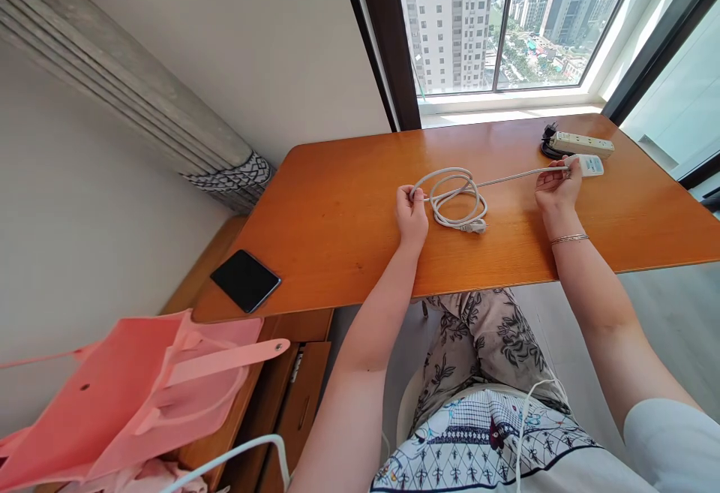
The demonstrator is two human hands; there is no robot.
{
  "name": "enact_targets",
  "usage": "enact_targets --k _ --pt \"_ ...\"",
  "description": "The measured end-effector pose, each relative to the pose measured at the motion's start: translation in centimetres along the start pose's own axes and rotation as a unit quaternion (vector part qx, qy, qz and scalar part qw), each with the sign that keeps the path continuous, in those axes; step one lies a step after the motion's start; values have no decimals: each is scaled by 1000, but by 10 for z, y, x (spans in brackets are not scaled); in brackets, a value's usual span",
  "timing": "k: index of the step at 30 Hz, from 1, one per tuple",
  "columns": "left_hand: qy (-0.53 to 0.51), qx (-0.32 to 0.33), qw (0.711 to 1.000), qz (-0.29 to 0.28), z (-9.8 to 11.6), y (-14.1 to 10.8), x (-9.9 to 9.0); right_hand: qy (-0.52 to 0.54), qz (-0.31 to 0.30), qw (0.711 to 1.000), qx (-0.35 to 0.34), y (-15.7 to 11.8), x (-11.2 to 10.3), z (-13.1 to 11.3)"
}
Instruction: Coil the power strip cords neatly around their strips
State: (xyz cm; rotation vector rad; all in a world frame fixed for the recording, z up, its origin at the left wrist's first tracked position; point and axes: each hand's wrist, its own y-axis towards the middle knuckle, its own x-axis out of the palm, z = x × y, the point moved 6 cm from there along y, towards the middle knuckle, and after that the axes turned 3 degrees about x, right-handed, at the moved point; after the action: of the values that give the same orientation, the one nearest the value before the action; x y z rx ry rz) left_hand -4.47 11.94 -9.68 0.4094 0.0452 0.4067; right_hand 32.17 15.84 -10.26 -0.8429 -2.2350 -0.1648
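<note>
A white power strip (590,166) is at the right of the wooden table, my right hand (559,189) closed around its near end where the cord leaves it. From there the white cord (509,177) stretches left to a loose coil in the middle of the table. My left hand (413,215) pinches the coil's left side between thumb and fingers. The cord's plug (473,227) lies at the bottom of the coil, on the tabletop. Just behind my right hand rests a second, beige power strip (582,144) with a bundled black cord and plug (550,149).
A black phone or tablet (246,281) lies near the left front corner of the table (337,230). Below that corner is a pink bag (140,395) beside a wooden drawer unit (298,395). A window (506,28) stands behind the table, and a tied curtain (140,88) hangs at left.
</note>
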Motion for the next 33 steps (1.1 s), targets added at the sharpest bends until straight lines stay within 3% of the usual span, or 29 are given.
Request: enact_targets --k 3,6,9,11,18,22,25,27,28,31,33 --pt "-161 -77 980 93 -11 6 -9 65 62 996 -4 -7 0 -13" --pt "-285 -170 930 158 -22 11 -14 93 81 992 -2 -20 7 -22" --pt "-334 -244 888 202 -30 13 -20 88 87 992 -14 -34 14 -27" --pt "-339 -270 875 217 -32 14 -24 72 87 993 -31 -42 17 -30" --pt "-231 -294 907 193 -30 14 -31 31 84 995 -38 -48 20 -33" --pt "-183 -236 938 174 -25 17 -31 34 103 993 -37 -46 17 -34" --pt "-116 -107 983 92 -11 19 -23 34 108 993 -39 -45 15 -34" --pt "-58 -3 997 -44 3 14 -8 30 110 992 -44 -44 14 -33" --pt "-21 46 990 -131 9 8 3 25 112 992 -48 -43 14 -32" --pt "100 156 911 -367 20 -21 29 7 113 992 -61 -40 11 -31" --pt "163 196 856 -449 22 -37 37 7 115 991 -63 -38 10 -30"
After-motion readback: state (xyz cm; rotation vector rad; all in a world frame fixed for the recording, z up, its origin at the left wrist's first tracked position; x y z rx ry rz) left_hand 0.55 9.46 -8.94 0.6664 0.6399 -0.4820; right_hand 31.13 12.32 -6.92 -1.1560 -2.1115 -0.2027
